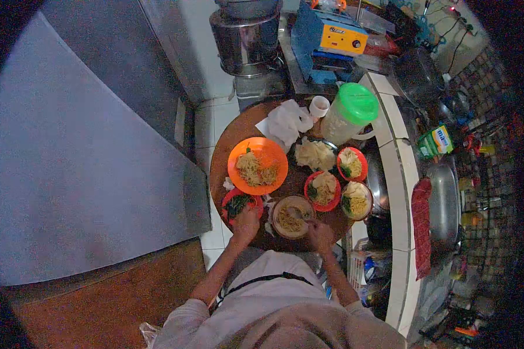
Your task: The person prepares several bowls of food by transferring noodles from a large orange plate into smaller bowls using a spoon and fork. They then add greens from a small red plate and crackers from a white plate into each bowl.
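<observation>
My left hand reaches into a red bowl of dark leafy greens, its fingers pinched together on the greens. In my right hand is a spoon, its head inside a pale bowl of noodles in front of me. Beyond these stands an orange plate heaped with noodles. To the right are two red bowls and a lighter bowl, each with noodles, greens and pale wrapper-like pieces. Behind them lies a plate of more pale pieces.
The round brown table also bears a white plastic bag, a white cup and a pitcher with a green lid. A tiled counter edge runs along the right. A blue sealing machine and steel pot stand behind.
</observation>
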Demonstrator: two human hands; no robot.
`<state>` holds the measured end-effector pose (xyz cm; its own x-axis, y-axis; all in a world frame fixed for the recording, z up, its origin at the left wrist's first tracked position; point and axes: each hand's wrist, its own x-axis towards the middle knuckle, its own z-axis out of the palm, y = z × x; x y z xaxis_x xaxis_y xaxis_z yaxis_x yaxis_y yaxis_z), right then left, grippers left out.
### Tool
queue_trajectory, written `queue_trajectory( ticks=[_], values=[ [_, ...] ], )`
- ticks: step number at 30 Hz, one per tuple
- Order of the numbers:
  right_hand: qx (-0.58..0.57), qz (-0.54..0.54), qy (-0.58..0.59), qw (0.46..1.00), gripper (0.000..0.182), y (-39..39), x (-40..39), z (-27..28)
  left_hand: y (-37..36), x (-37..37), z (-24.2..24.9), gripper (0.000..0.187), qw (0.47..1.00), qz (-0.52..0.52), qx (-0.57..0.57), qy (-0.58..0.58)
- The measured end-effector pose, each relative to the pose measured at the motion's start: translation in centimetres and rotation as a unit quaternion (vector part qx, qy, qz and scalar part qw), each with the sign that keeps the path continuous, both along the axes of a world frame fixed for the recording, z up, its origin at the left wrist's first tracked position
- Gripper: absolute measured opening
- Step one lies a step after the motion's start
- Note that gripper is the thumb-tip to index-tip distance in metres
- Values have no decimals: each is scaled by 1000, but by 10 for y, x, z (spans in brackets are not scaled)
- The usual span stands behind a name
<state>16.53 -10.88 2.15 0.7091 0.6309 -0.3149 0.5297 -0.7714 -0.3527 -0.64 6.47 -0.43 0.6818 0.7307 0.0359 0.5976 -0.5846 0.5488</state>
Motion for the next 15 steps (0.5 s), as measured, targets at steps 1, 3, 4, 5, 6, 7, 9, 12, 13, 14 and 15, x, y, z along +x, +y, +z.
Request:
queue_trajectory(
  ticks=[1, 3, 4, 5, 6, 7, 9, 12, 13, 14, 15],
  values=[
    [65, -16, 16, 998, 31, -3, 5, -1, 1, -2, 4, 22, 1000, 0, -1, 0],
    [52, -44, 35, 997, 31, -2, 13, -3, 4, -6, 15, 22, 999, -8, -29, 33],
    [40, -72, 53, 995, 31, -1, 18, -4, 6, -7, 16, 22, 999, -7, -29, 32],
    [40, -71, 52, 995, 31, -1, 25, -15, 7, -8, 17, 23, 999, -7, -14, 37],
    [73, -60, 37, 995, 32, 0, 33, -32, 8, -10, 18, 24, 999, -8, 0, 41],
    [105, -49, 23, 993, 32, 3, 36, -36, 10, -9, 21, 24, 999, -7, 0, 41],
    [92, -17, 11, 996, 33, 14, 42, -39, 15, -8, 24, 24, 996, -1, -6, 86],
    [137, 46, -12, 989, 32, 57, 39, -21, 22, -13, 4, 24, 999, 7, 20, 35],
    [194, 75, -25, 978, 30, 67, 39, -17, 25, -13, 1, 24, 999, 8, 22, 35],
    [196, 76, -26, 977, 30, 74, 43, -24, 28, -12, -2, 23, 999, 11, 17, 44],
    [133, 149, -50, 979, 29, 85, 46, -29, 33, -9, 6, 22, 998, 15, 13, 54]
  ],
)
